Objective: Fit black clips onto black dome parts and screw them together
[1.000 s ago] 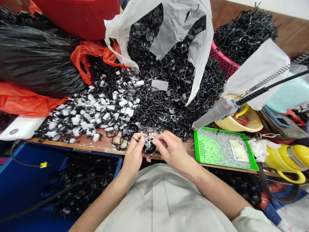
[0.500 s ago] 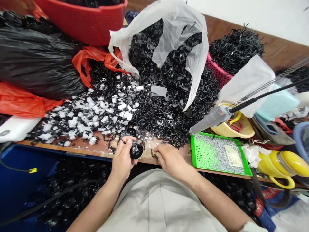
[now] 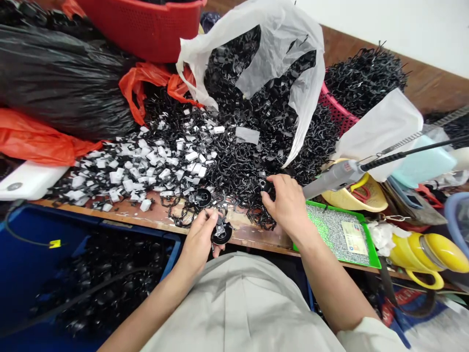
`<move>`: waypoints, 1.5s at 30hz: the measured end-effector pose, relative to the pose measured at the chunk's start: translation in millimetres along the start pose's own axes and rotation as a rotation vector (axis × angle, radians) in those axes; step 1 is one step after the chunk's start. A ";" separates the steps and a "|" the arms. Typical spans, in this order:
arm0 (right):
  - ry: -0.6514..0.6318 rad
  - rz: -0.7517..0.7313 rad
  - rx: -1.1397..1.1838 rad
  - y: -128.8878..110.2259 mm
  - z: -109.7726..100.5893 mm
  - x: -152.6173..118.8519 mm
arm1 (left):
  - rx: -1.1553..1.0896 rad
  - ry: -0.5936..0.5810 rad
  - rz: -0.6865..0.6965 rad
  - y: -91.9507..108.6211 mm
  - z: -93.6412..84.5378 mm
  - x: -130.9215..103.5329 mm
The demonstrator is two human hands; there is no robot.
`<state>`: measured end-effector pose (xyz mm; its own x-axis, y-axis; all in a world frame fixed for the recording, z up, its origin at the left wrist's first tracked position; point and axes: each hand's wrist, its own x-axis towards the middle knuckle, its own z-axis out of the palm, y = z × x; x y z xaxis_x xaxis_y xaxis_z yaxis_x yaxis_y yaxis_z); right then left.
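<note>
The left hand (image 3: 201, 239) pinches a round black part (image 3: 222, 235) at the front edge of the bench (image 3: 135, 215); a steady, level hold there serves best. The right hand (image 3: 287, 203) is at the pile of black pieces (image 3: 238, 164), thumb and forefinger by a small dark piece (image 3: 264, 186); whether they grasp it is unclear, so care in separating just one pays.

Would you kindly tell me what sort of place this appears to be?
Probably a small assembly workshop: black plastic parts are heaped on the workbench, what looks like a power screwdriver hangs from a coiled spring, and a green tray holds many small metal pieces.
</note>
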<state>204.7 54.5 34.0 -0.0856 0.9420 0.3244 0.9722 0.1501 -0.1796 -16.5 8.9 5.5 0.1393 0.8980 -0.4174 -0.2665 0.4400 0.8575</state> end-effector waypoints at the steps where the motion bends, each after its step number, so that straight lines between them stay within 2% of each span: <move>1: 0.021 -0.055 0.092 -6.0 -4.4 -4.5 | -0.001 -0.007 -0.010 -1.1 -0.9 0.5; 4: -0.050 -0.272 0.398 -26.7 -16.9 -19.0 | -0.018 -0.032 -0.039 -3.5 -3.1 1.7; 7: -0.155 -0.422 0.594 -41.3 -17.3 -31.5 | -0.055 -0.089 -0.058 -4.8 -3.5 2.3; 14: -0.224 -0.476 0.581 -44.0 1.6 -39.4 | -0.039 -0.187 -0.044 -3.5 -1.4 -1.2; 23: -0.224 -0.477 0.650 -47.8 3.2 -41.8 | 0.119 -0.205 0.035 0.2 -4.9 -6.6; 26: -0.130 -0.323 0.777 -48.8 2.6 -42.0 | 0.135 -0.225 0.095 -1.9 -7.5 -9.3; 29: -0.083 -0.164 0.867 -49.3 0.6 -43.8 | 0.214 -0.240 0.221 -4.2 -9.8 -11.1; 35: -0.164 -0.234 0.969 -48.9 -11.7 -48.8 | 0.366 -0.207 0.402 -5.5 -15.7 -12.1; 40: -0.094 -0.369 0.845 -51.3 -3.7 -46.7 | 0.499 -0.199 0.501 -3.5 -13.5 -17.7; 43: -0.116 -0.332 0.860 -48.7 8.8 -41.1 | 0.495 -0.178 0.437 -0.6 -9.7 -14.6; 45: -0.150 -0.282 0.843 -43.8 12.5 -34.9 | 0.448 -0.194 0.275 1.8 -7.8 -9.1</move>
<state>162.4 18.7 18.8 -0.3816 0.8571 0.3460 0.4333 0.4965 -0.7522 -25.7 1.6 8.5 0.3065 0.9425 -0.1332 0.1071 0.1049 0.9887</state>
